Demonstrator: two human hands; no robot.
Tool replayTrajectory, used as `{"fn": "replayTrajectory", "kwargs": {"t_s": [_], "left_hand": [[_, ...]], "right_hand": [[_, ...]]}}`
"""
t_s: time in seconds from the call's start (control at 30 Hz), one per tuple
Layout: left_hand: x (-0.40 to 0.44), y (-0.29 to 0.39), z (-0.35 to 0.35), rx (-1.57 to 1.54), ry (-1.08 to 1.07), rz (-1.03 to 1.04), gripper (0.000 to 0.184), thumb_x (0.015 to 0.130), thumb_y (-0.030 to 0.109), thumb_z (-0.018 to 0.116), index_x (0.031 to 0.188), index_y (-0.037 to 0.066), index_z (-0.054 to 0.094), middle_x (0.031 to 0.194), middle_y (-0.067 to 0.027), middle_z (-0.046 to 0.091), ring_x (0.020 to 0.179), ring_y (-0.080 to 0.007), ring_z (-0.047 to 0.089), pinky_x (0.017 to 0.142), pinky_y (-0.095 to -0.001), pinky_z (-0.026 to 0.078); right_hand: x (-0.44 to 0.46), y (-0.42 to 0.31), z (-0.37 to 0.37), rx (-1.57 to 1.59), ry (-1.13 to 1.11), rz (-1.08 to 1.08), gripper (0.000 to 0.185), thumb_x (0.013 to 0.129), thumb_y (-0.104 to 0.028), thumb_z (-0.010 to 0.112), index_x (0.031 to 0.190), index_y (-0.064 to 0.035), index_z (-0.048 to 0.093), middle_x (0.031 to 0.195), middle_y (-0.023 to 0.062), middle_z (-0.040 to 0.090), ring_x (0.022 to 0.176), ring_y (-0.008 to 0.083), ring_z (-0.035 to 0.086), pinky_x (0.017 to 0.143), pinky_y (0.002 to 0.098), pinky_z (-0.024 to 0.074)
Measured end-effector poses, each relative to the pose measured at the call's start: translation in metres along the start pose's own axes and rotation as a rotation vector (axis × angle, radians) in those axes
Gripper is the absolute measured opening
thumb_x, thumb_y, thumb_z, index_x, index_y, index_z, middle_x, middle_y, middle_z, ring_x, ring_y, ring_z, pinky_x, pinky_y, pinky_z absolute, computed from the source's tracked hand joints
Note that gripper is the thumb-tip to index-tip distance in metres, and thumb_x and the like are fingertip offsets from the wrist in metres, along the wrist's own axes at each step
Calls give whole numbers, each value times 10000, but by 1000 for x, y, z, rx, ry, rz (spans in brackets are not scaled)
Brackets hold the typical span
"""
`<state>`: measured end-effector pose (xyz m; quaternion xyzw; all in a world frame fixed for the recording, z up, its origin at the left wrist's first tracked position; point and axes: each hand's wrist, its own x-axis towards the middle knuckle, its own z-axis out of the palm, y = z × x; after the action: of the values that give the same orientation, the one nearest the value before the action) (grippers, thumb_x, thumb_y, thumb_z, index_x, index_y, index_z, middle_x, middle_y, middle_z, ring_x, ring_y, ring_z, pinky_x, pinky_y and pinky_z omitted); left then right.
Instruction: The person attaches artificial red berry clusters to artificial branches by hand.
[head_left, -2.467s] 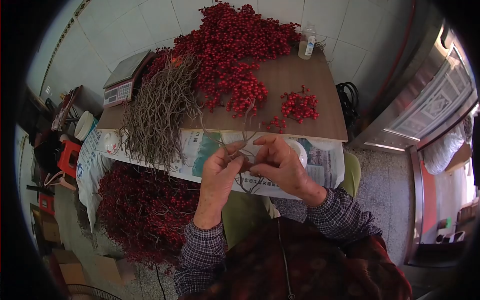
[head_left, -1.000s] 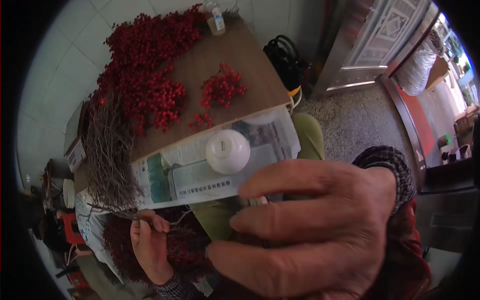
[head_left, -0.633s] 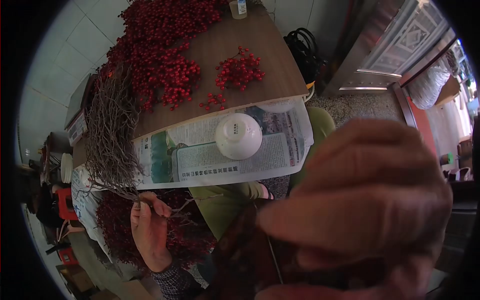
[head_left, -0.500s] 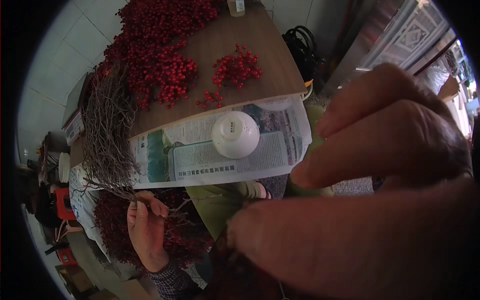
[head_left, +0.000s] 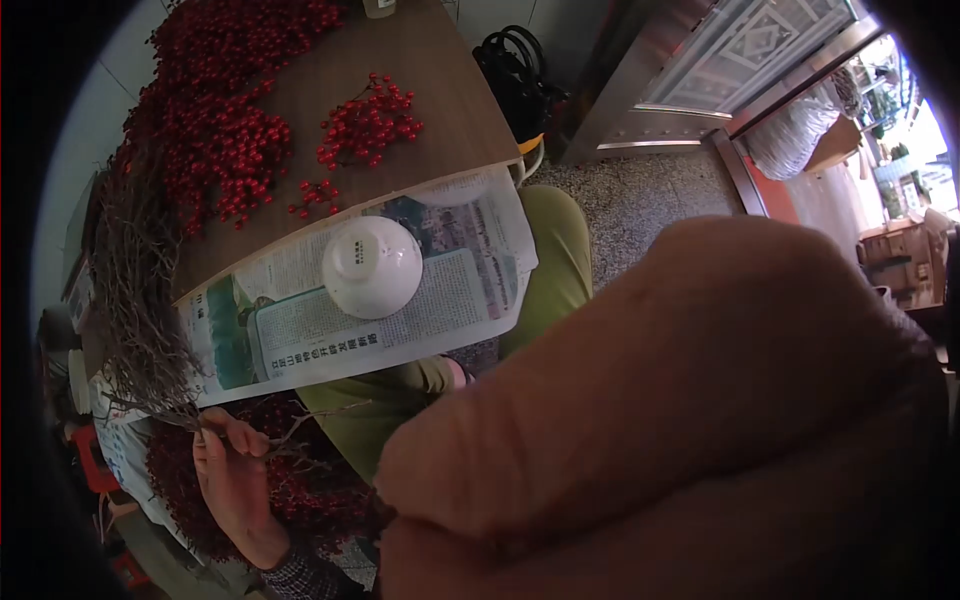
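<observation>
My left hand (head_left: 232,478) is closed on a thin bare twig (head_left: 300,425) at the lower left, close to the hanging bundle of bare branches (head_left: 140,290). Very near the camera, my right hand (head_left: 650,400) covers the lower right of the view; its fingertips and anything between them cannot be made out. An upturned white bowl (head_left: 372,267) rests on newspaper (head_left: 430,325) along the table's front edge. On the brown board (head_left: 430,60) lie a big heap of red berries (head_left: 225,150), a separate berry cluster (head_left: 370,122) and a small sprig (head_left: 316,199).
More red berry branches (head_left: 300,505) sit below the table at lower left. Dark coiled cables (head_left: 515,75) lie beyond the board's right end, near a metal door (head_left: 720,75). A white sack (head_left: 795,140) stands in the doorway. Green-trousered legs (head_left: 555,245) are under the table edge.
My hands were together at the twig; now they are apart, the left lower left with it, the right up close to the camera. The view has turned, and the bowl has come into full view.
</observation>
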<state>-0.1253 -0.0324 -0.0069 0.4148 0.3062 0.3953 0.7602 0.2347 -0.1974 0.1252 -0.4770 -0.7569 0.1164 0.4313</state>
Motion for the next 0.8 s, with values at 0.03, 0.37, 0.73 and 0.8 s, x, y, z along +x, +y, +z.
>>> {"fn": "replayTrajectory", "kwargs": {"t_s": [0.03,0.37,0.73,0.8], "left_hand": [[1,0,2,8,-30,-10,253,1004,227,530,1119,2,533,789,-35,468,718,-137,446,669,-293,403],[-10,1,-17,6,55,-21,254,1004,234,530,1127,12,535,786,-30,471,727,-132,455,682,-294,404],[9,-8,-7,-21,-11,-55,246,1003,235,533,1105,10,530,787,-26,470,713,-134,450,680,-294,400],[14,-9,-2,-47,-48,-46,245,1003,235,531,1104,12,530,786,-26,467,714,-135,450,683,-295,404]], "right_hand": [[-2,0,1,11,-11,17,215,810,-107,710,986,-11,632,792,91,615,684,213,630,606,339,514],[-7,20,31,125,-9,69,223,805,-118,727,973,-6,633,785,94,622,672,220,634,586,336,514],[-7,38,41,149,7,95,234,799,-130,745,959,1,636,777,98,629,658,227,639,564,333,514],[-8,41,37,126,17,99,237,797,-132,749,957,2,636,776,98,631,656,229,640,560,333,514]]}}
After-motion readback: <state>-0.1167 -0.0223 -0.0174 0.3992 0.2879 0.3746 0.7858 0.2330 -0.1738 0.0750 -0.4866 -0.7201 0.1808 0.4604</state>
